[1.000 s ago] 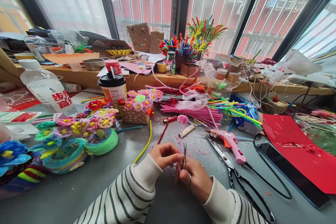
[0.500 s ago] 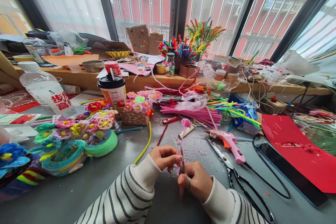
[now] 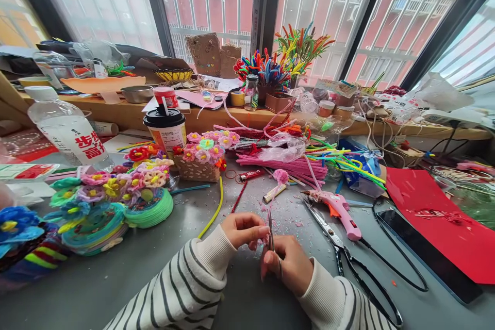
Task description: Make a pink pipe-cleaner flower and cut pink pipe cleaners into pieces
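Note:
My left hand (image 3: pixel 243 228) pinches the lower stem of a pink pipe-cleaner flower (image 3: pixel 280 177), whose fuzzy round head tilts up to the right. My right hand (image 3: pixel 288 263) is closed around small scissors (image 3: pixel 271 232), blades pointing up against the stem just beside my left fingertips. Both hands hover low over the grey table (image 3: pixel 127 273) near its front edge. Pink trimmings are scattered on the table around them.
Large black-handled scissors (image 3: pixel 348 260) and a pink glue gun (image 3: pixel 338 207) lie just right of my hands. A phone (image 3: pixel 429 255) and red paper (image 3: pixel 456 227) sit further right. Finished flower coils (image 3: pixel 96 206), a flower basket (image 3: pixel 201 160), a cup (image 3: pixel 166 129), a bottle (image 3: pixel 69 131) and pipe-cleaner bundles (image 3: pixel 294 165) crowd the rest.
The flower head has swung to the right and its stem leans more. My right hand with the scissors has shifted slightly closer to my left fingertips.

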Available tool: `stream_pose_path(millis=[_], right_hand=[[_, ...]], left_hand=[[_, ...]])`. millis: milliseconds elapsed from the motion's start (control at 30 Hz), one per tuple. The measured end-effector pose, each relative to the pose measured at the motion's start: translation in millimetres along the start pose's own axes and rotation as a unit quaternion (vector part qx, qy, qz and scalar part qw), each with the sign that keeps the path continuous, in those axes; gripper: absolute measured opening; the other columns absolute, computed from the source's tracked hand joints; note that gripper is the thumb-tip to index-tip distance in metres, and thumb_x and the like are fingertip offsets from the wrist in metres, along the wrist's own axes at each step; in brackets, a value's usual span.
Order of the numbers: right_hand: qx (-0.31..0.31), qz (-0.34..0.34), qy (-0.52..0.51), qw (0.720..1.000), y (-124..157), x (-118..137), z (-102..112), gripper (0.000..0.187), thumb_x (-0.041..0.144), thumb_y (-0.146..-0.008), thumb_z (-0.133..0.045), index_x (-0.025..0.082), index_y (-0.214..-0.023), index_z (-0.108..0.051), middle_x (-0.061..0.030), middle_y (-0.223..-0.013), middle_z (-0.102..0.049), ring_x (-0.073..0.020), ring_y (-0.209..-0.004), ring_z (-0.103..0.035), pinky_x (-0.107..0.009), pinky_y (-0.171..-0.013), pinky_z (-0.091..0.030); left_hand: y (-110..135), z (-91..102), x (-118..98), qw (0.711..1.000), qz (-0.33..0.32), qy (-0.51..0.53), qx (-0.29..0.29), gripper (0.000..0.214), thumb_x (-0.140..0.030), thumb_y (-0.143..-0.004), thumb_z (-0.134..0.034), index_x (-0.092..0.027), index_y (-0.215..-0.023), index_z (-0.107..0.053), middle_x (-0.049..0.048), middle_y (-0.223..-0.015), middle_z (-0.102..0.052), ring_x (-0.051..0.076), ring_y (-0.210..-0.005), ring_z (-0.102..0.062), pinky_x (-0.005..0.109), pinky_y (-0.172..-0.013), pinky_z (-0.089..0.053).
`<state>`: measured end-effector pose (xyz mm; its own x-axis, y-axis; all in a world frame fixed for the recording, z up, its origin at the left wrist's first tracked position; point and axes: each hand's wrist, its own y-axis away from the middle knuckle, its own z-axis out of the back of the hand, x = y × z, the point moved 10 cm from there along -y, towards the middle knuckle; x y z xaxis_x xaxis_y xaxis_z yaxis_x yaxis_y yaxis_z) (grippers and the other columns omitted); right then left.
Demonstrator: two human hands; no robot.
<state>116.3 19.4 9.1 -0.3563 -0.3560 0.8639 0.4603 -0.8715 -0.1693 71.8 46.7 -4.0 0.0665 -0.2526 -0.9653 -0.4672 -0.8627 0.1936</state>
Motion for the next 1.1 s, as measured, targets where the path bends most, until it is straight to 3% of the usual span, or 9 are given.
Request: stream_pose_path(millis=[100,400,600,867,1100], right_hand=[[0.019,0.014,-0.017,1.000,0,2,-6,0.072,0.068,-0.064,-0.017,0.013,-0.044,-0.057,-0.0007,-0.038,-0.046,-0.0095,-0.041,-0.045,-0.020,-0.045,-0.034],[-0.006,0.020,-0.053,0.998,-2,4,-4,0.060,0.063,-0.067,-0.026,0.015,-0.047,-0.055,0.0005,-0.041,-0.050,-0.0091,-0.040,-0.046,-0.019,-0.045,-0.036],[-0.014,0.038,-0.050,0.998,-1,10,-2,0.068,0.066,-0.067,-0.016,0.015,-0.040,-0.051,-0.0010,-0.039,-0.048,-0.0107,-0.045,-0.048,-0.019,-0.047,-0.036],[-0.024,-0.002,-0.054,0.998,-2,2,0,0.059,0.062,-0.067,-0.029,0.016,-0.038,-0.052,0.0025,-0.032,-0.044,-0.0079,-0.034,-0.042,-0.018,-0.044,-0.036],[-0.028,0.029,-0.052,0.998,-1,8,1,0.066,0.063,-0.068,-0.022,0.016,-0.033,-0.050,0.0004,-0.034,-0.046,-0.0082,-0.037,-0.045,-0.018,-0.045,-0.036]], left_hand=[[1,-1.8,-2,1.000,-0.003,-0.003,0.013,0.024,-0.032,-0.054,-0.063,-0.010,-0.056,-0.051,-0.0036,-0.046,-0.053,0.003,-0.034,-0.041,0.016,-0.036,-0.031],[2,-6.2,1,0.999,0.012,0.002,0.031,0.024,-0.031,-0.054,-0.062,-0.011,-0.056,-0.049,-0.0049,-0.043,-0.052,0.002,-0.030,-0.040,0.015,-0.032,-0.029],[1,-6.0,5,0.999,0.021,-0.008,0.029,0.027,-0.033,-0.053,-0.063,-0.011,-0.056,-0.048,-0.0038,-0.045,-0.054,0.002,-0.030,-0.041,0.014,-0.031,-0.029],[1,-5.6,2,1.000,0.003,-0.006,0.025,0.025,-0.032,-0.055,-0.062,-0.011,-0.057,-0.049,-0.0033,-0.047,-0.054,0.002,-0.031,-0.042,0.014,-0.030,-0.030],[2,-6.6,1,1.000,0.002,-0.004,0.028,0.025,-0.032,-0.055,-0.062,-0.011,-0.056,-0.049,-0.0035,-0.047,-0.054,0.002,-0.030,-0.041,0.014,-0.029,-0.027]])
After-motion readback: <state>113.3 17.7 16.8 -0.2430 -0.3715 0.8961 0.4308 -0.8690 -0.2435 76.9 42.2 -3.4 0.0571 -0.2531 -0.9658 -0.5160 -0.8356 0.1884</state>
